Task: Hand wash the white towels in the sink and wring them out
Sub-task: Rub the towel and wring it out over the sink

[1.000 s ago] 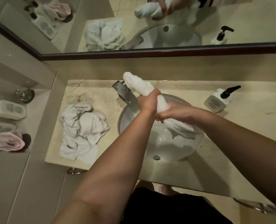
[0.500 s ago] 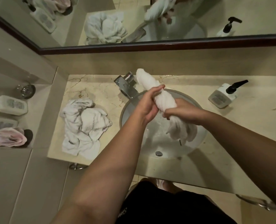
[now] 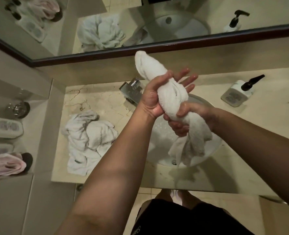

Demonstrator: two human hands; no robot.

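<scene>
A white towel (image 3: 170,97), twisted into a thick roll, is held above the round white sink (image 3: 213,146). My left hand (image 3: 154,97) holds the roll near its upper part, thumb wrapped over it and fingers spread behind it. My right hand (image 3: 187,117) is clenched around the roll lower down. The towel's loose end hangs into the basin and water runs from it. A heap of white towels (image 3: 87,141) lies on the counter left of the sink.
A chrome faucet (image 3: 132,91) stands behind the sink on the left. A soap pump bottle (image 3: 238,92) sits at the counter's back right. The mirror (image 3: 140,22) runs along the wall. A side shelf at left holds bottles, a glass and a pink cloth (image 3: 6,164).
Both hands have lifted the twisted towel higher over the sink. My left hand's fingers have loosened and spread behind the roll. The head camera has tilted a little.
</scene>
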